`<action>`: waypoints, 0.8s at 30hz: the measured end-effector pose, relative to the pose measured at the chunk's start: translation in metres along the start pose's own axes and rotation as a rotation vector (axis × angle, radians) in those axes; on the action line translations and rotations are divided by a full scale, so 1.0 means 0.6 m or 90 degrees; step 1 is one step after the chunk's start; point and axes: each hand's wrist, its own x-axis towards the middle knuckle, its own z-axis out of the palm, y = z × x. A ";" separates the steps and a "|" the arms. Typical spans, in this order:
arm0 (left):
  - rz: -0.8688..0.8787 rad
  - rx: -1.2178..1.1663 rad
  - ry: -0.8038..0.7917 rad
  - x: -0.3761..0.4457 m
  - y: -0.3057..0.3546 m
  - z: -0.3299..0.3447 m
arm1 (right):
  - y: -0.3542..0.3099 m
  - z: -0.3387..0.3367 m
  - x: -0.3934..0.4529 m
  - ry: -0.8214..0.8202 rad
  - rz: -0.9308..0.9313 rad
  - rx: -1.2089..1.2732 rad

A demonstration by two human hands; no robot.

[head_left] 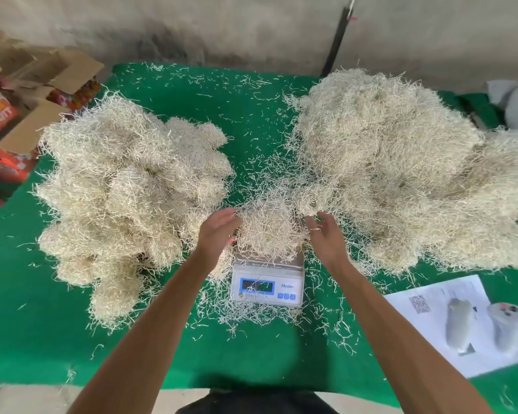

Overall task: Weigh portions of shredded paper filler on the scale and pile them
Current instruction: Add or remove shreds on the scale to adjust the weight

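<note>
A white digital scale (pixel 266 286) stands at the middle of the green table, with a clump of pale shredded paper (pixel 268 231) on its pan. My left hand (pixel 217 231) is at the clump's left side, fingers straight, touching it. At the clump's right side is my right hand (pixel 326 233), fingers spread and relaxed. A pile of rounded paper portions (pixel 126 189) lies to the left of the scale. A bigger loose heap of shredded paper (pixel 401 168) fills the right side.
Loose shreds are strewn over the green table cover (pixel 42 339). A printed sheet (pixel 449 321) with a white roll (pixel 509 324) on it lies at the front right. Open cardboard boxes (pixel 21 115) stand off the left edge. A grey wall runs behind the table.
</note>
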 end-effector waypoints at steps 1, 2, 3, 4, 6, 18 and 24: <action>0.012 -0.002 0.000 0.001 -0.003 0.000 | 0.003 0.000 -0.002 0.007 -0.003 0.009; 0.017 -0.004 -0.001 0.002 -0.006 0.000 | 0.004 -0.001 -0.003 0.014 0.004 0.028; 0.012 -0.011 0.003 0.002 -0.006 0.000 | 0.005 -0.002 -0.004 0.020 0.015 0.051; 0.004 -0.022 0.010 0.003 -0.006 0.000 | 0.006 -0.005 -0.004 0.027 0.021 0.068; -0.001 -0.039 0.016 0.006 -0.009 0.000 | 0.011 -0.012 -0.003 0.051 0.017 0.064; 0.005 -0.058 0.058 0.015 -0.015 0.005 | 0.055 -0.042 0.016 0.125 0.116 -0.015; 0.000 -0.040 0.064 0.023 -0.012 0.007 | 0.054 -0.045 0.021 0.144 0.129 -0.023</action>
